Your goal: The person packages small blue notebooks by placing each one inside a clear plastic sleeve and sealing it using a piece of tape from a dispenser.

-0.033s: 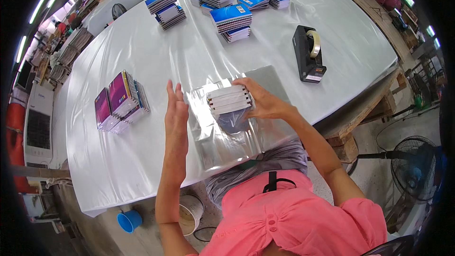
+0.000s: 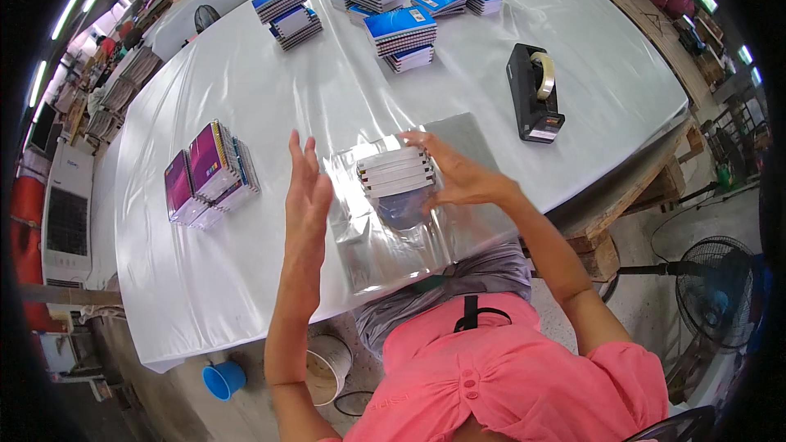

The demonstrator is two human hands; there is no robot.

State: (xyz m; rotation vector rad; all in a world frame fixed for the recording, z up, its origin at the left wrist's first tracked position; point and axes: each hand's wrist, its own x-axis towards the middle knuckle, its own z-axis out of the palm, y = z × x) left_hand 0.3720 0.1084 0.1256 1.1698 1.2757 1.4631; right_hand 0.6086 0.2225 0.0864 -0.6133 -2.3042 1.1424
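A small stack of notebooks (image 2: 396, 173), white page edges showing, lies in clear film with a dark cover visible through it. Beneath is a pile of clear plastic sheets (image 2: 467, 143) at the table's near edge. My left hand (image 2: 308, 196) is held upright to the left of the stack, fingers stretched and holding nothing. My right hand (image 2: 463, 176) is spread around the stack's right end: its fingers are at the far corner and its thumb, slightly blurred, lies near the front. Whether the fingertips touch the film is hard to make out.
Wrapped purple spiral notebooks (image 2: 214, 164) stand at the left. Several stacks of blue spiral notebooks (image 2: 401, 29) occupy the far side. A black tape dispenser (image 2: 536, 94) sits at the right. Below the table are a blue bucket (image 2: 223, 381) and a whitish bucket (image 2: 332, 368); a fan (image 2: 716, 290) stands at right.
My right thumb and fingers have spread slightly away from the stack. My left hand has tilted a little, with its fingers parting and its thumb shifting right. The stack stays in place.
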